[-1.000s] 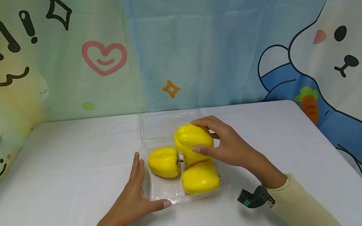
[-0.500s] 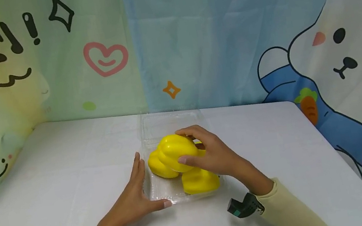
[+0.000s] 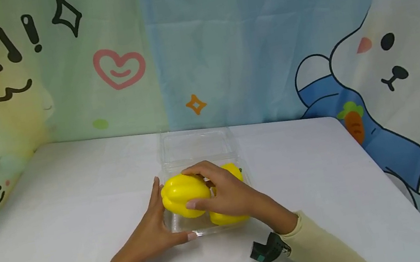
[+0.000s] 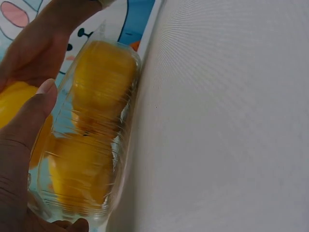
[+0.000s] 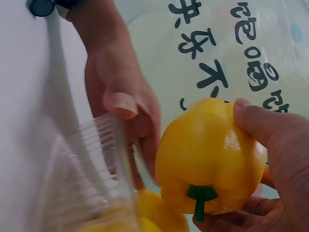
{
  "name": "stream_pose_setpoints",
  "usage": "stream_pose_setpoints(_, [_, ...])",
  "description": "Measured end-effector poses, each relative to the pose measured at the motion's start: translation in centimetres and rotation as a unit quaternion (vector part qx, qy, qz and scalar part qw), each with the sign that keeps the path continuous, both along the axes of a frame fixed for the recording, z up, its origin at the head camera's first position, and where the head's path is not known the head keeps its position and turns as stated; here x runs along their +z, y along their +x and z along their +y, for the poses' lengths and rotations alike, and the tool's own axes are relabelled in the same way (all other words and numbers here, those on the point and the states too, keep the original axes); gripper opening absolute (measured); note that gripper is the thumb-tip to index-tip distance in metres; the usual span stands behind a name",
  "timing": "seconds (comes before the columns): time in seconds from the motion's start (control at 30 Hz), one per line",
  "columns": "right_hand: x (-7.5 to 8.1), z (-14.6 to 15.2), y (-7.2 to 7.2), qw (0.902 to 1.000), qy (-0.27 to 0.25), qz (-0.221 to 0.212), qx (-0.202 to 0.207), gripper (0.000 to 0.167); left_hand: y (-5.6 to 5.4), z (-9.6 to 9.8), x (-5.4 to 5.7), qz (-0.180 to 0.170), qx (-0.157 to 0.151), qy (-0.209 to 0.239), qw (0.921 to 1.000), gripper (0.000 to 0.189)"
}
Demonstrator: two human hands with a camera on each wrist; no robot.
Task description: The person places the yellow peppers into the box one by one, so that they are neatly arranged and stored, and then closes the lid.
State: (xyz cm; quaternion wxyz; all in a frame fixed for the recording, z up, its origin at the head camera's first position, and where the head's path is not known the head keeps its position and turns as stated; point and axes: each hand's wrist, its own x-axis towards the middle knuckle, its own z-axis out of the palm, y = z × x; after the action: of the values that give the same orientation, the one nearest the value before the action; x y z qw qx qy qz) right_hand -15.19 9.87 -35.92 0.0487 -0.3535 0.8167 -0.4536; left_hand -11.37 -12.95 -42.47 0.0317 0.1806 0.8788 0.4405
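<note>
A yellow bell pepper [image 3: 181, 196] with a green stem is gripped by my right hand [image 3: 224, 191], thumb on the near side and fingers on the far side. It is held over the left part of a clear plastic container [image 3: 186, 226]. Two more yellow peppers sit in the container's right side, one at the back [image 3: 234, 171] and one at the front [image 3: 226, 217]. The held pepper covers what lies beneath it. My left hand [image 3: 150, 236] rests at the container's left front corner, fingers straight along the left wall and thumb along the front edge.
The container's clear lid [image 3: 197, 144] lies folded open toward the back of the white table [image 3: 97, 182]. A printed cloth backdrop [image 3: 222, 54] stands behind the table. A small black device [image 3: 267, 250] is worn at my right wrist.
My right hand has carried its pepper from the container's back right to over its left side, covering the pepper seen there earlier. My left hand has stayed in place.
</note>
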Motion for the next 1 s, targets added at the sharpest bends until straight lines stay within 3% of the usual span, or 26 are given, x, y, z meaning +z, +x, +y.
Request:
stream_pose_setpoints(0.33, [-1.0, -0.6, 0.2, 0.9987, 0.030, 0.028, 0.028, 0.060, -0.1, -0.1, 0.0, -0.008, -0.003, 0.019, 0.9998, 0.142])
stream_pose_setpoints(0.6, [-1.2, -0.7, 0.1, 0.9961, 0.058, 0.056, 0.036, 0.061, 0.0, -0.1, 0.1, -0.015, -0.005, -0.003, 0.9999, 0.135])
stream_pose_setpoints(1.0, [-1.3, -0.6, 0.3, 0.9901, 0.115, 0.074, 0.033, 0.065, 0.0, -0.2, 0.1, -0.022, 0.003, -0.019, 0.9996, 0.139])
